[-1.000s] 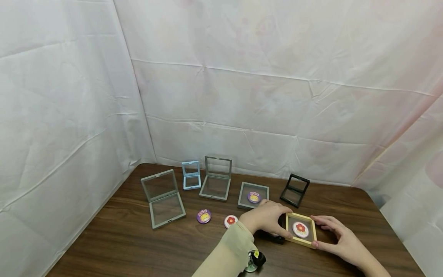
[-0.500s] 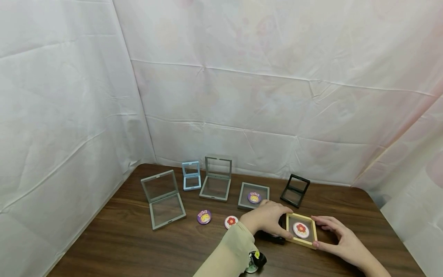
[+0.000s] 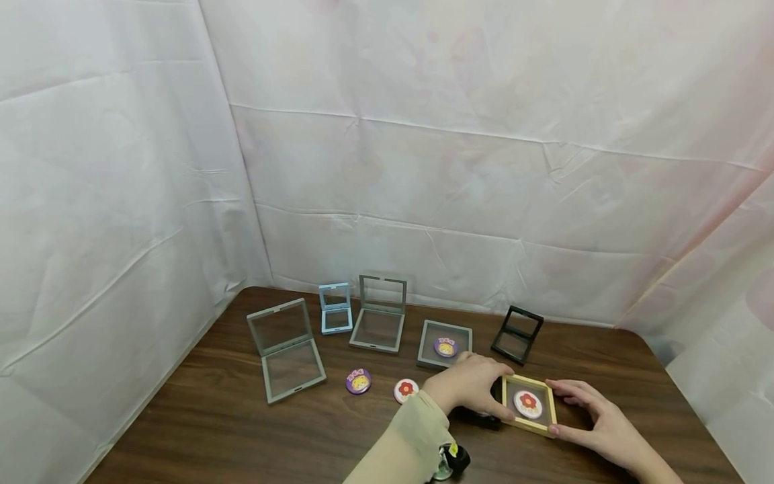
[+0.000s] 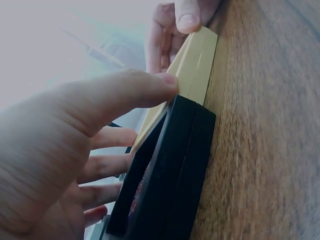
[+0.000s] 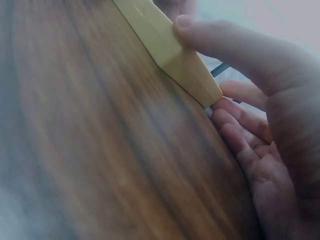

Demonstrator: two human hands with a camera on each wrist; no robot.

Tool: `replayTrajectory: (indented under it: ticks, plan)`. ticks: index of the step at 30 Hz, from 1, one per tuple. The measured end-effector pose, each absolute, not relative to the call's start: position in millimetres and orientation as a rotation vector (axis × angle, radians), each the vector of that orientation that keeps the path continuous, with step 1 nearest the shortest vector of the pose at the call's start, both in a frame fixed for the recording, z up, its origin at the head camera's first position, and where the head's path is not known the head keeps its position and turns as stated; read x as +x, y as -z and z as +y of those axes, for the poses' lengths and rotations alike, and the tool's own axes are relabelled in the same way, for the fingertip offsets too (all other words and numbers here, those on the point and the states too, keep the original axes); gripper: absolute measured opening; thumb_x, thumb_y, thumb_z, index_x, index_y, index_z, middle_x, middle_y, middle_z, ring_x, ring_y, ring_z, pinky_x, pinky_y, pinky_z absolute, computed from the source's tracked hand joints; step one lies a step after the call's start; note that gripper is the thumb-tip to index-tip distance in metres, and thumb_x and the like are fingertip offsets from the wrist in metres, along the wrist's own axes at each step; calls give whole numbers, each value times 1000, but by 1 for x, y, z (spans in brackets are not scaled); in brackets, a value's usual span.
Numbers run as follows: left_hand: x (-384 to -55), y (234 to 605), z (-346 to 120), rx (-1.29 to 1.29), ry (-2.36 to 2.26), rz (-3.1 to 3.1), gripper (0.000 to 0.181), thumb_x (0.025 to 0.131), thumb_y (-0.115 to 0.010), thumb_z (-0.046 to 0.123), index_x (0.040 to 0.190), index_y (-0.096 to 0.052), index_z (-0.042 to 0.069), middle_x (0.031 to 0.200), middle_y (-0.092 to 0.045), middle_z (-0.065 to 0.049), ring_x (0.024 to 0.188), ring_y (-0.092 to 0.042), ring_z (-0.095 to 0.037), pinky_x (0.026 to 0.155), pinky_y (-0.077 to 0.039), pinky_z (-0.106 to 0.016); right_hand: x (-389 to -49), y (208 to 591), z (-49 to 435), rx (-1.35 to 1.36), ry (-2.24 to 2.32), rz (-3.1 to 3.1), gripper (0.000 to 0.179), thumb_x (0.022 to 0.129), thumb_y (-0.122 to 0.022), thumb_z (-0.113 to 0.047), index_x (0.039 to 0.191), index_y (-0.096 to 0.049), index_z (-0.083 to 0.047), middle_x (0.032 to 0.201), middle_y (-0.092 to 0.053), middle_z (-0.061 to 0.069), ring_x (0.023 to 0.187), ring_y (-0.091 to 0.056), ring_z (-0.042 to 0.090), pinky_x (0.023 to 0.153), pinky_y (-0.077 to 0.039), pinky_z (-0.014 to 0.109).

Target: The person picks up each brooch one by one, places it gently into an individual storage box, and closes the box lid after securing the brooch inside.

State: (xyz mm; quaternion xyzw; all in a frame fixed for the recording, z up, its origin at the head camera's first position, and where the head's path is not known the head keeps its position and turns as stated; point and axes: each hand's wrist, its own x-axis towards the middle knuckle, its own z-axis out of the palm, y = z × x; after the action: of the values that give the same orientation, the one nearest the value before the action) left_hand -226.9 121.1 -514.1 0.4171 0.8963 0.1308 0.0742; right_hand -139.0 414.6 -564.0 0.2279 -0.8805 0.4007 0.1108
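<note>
A yellow display frame [image 3: 551, 402] lies closed on the table, with a white badge bearing a red flower [image 3: 528, 405] seen through its clear film. My left hand [image 3: 467, 384] holds its left side, thumb at the near corner and fingers towards the far one. On the right side, my right hand [image 3: 589, 418] grips it between thumb and fingers. In the left wrist view a black frame [image 4: 172, 165] stands against the yellow one, beneath my left hand; a patterned item inside it is partly visible. The right wrist view shows the yellow frame's side close to the wood.
Behind are a grey frame [image 3: 426, 336] holding a purple badge [image 3: 445, 347] and an opened black frame [image 3: 516, 333]. Leftwards stand two opened grey frames [image 3: 295, 388] and a small blue one [image 3: 336, 330]. A purple badge [image 3: 358, 381] and a flower badge [image 3: 406, 390] lie loose.
</note>
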Motion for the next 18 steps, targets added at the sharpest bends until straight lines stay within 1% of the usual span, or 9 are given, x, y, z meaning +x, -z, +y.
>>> replayTrajectory:
  ticks: [6, 10, 15, 18]
  plan:
    - [-221, 512, 123, 1206, -406, 2698, 78, 91, -80, 68, 157, -60, 31, 151, -60, 20, 138, -55, -2, 121, -35, -39, -138, 563, 414, 657, -1161, -2588, 76, 81, -97, -6, 150, -65, -9, 142, -63, 0, 123, -58, -1, 98, -43, 9]
    - [-214, 510, 124, 1197, -347, 2737, 78, 92, -79, 66, 157, -60, 27, 150, -63, 16, 137, -57, -3, 119, -39, -40, -138, 563, 412, 653, -1169, -2590, 76, 81, -97, -7, 150, -65, -10, 142, -63, 1, 124, -58, -2, 98, -43, 9]
    - [-206, 509, 122, 1173, -249, 2812, 86, 93, -76, 71, 157, -56, 17, 142, -69, 11, 125, -66, -4, 111, -45, -34, -138, 562, 411, 666, -1181, -2572, 77, 80, -98, -6, 150, -66, -10, 142, -64, 4, 125, -58, -1, 99, -43, 9]
    - [-202, 508, 122, 1189, -163, 2845, 89, 93, -73, 74, 158, -53, 15, 139, -71, 9, 120, -69, -4, 109, -48, -34, -137, 562, 412, 666, -1184, -2567, 77, 80, -98, -4, 150, -66, -10, 143, -64, 5, 125, -57, -1, 99, -43, 9]
